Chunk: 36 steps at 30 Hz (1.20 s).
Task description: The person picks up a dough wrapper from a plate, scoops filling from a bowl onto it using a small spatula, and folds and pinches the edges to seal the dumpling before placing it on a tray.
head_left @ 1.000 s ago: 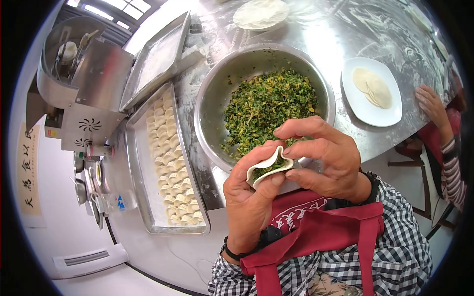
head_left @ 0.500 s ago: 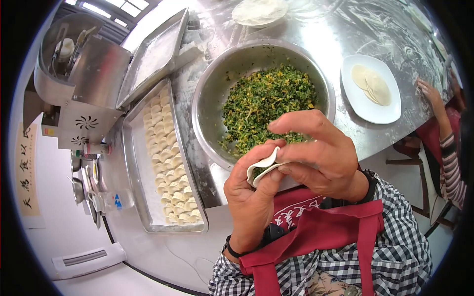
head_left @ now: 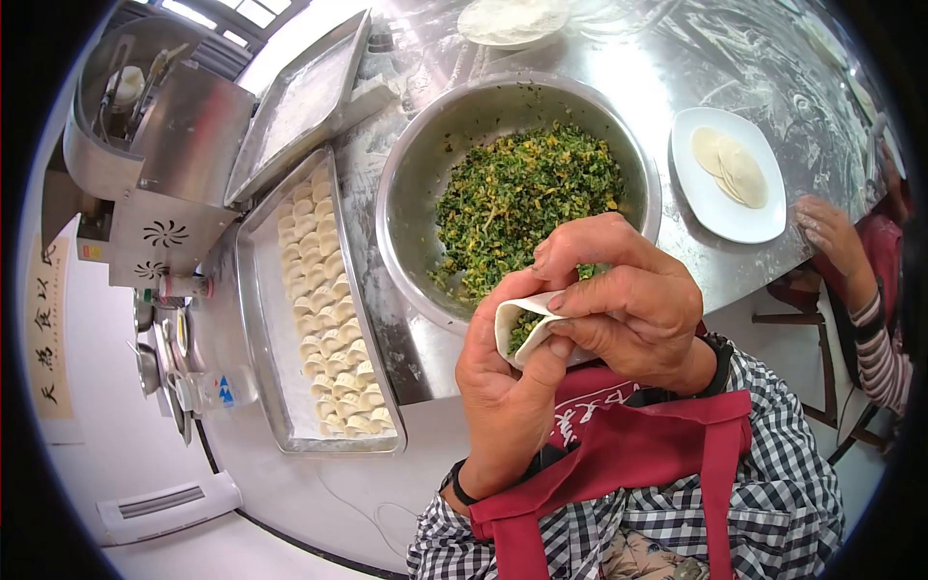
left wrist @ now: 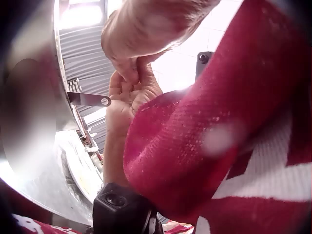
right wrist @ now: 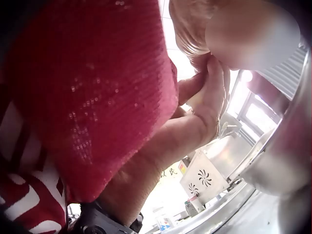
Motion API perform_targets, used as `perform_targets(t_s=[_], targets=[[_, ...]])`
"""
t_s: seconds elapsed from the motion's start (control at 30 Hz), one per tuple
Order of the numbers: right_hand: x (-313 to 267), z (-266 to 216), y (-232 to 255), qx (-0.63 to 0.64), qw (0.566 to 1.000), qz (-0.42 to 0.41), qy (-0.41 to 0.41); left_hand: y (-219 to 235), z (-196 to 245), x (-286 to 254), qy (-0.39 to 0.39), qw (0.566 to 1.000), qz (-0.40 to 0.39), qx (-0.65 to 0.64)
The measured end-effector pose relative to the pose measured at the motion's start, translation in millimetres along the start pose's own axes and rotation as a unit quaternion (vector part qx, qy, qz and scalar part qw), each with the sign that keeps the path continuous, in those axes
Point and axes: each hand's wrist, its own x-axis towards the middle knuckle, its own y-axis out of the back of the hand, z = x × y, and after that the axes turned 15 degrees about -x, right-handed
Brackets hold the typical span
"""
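In the head view a round dough wrapper (head_left: 510, 319), folded over chopped green filling (head_left: 525, 330), is held between both hands above the near rim of a steel bowl (head_left: 394, 242). My left hand (head_left: 495, 387) cradles its left side, thumb along the lower edge. On the right, my right hand (head_left: 633, 309) pinches the wrapper's edges together between thumb and index finger. Its left end gapes, showing the filling inside. The bowl holds a heap of green and yellow filling (head_left: 527, 193). Both wrist views show hands meeting at the fingers, the wrapper hidden, with red apron cloth in front.
A metal tray with rows of formed dumplings (head_left: 329, 309) lies left of the bowl, another tray (head_left: 300, 101) behind it. Right of the bowl sits a white plate (head_left: 698, 208) bearing flat wrappers (head_left: 730, 169). Another person's hand (head_left: 833, 234) is beside it. Flour dusts the steel table.
My right fingers have closed onto the wrapper's right edges, and its opening has turned into a rounder pocket facing left. The other person's hand has moved toward the plate.
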Motion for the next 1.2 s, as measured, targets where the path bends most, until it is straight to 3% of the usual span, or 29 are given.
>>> perform_targets(t_s=[0.17, 0.27, 0.33, 0.5, 0.67, 0.73, 0.87, 0.93, 1.0, 1.07, 1.2], targets=[[1.0, -0.1, 0.7, -0.036, 0.999, -0.004, 0.021, -2.4, -0.8, -0.3, -0.049, 0.998, 0.016, 0.031], [-1.4, -3.1, -1.4, -0.014, 0.999, 0.009, -0.035, -1.2, -1.4, -2.1, -0.058, 0.997, 0.019, 0.04], [-1.0, 1.8, -0.4, -0.028, 1.0, 0.002, 0.015, -1.0, -1.4, -1.8, -0.068, 0.996, 0.009, 0.05], [1.2, 3.7, 4.2, -0.033, 0.998, -0.032, 0.032, 2.2, -1.2, -3.5, -0.083, 0.992, -0.011, 0.098], [3.0, 2.1, 7.0, -0.064, 0.995, -0.055, 0.057, 2.2, 5.6, -5.1, 0.004, 0.999, 0.024, 0.039], [1.4, -6.0, 3.8, 0.036, 0.996, -0.017, -0.082, -4.6, 9.7, -3.6, 0.015, 0.999, 0.022, 0.026], [5.9, -4.2, 8.9, 0.024, 0.995, -0.057, -0.076, -9.6, 9.8, -3.3, 0.043, 0.999, 0.031, 0.004], [2.2, 4.5, 8.8, 0.05, 0.995, -0.079, -0.019, -2.4, 8.4, -2.7, 0.041, 0.999, 0.008, 0.0], [-2.2, 5.0, 5.6, 0.065, 0.995, -0.069, -0.028, -1.6, 8.3, -2.7, 0.039, 0.999, -0.013, -0.005], [-3.4, 3.9, 4.6, 0.079, 0.994, -0.059, -0.038, -6.6, 9.4, -2.3, 0.06, 0.998, 0.026, -0.013], [-3.1, 2.6, 3.9, 0.014, 0.999, -0.04, -0.012, -4.0, 6.5, -0.5, 0.047, 0.998, 0.019, -0.025]])
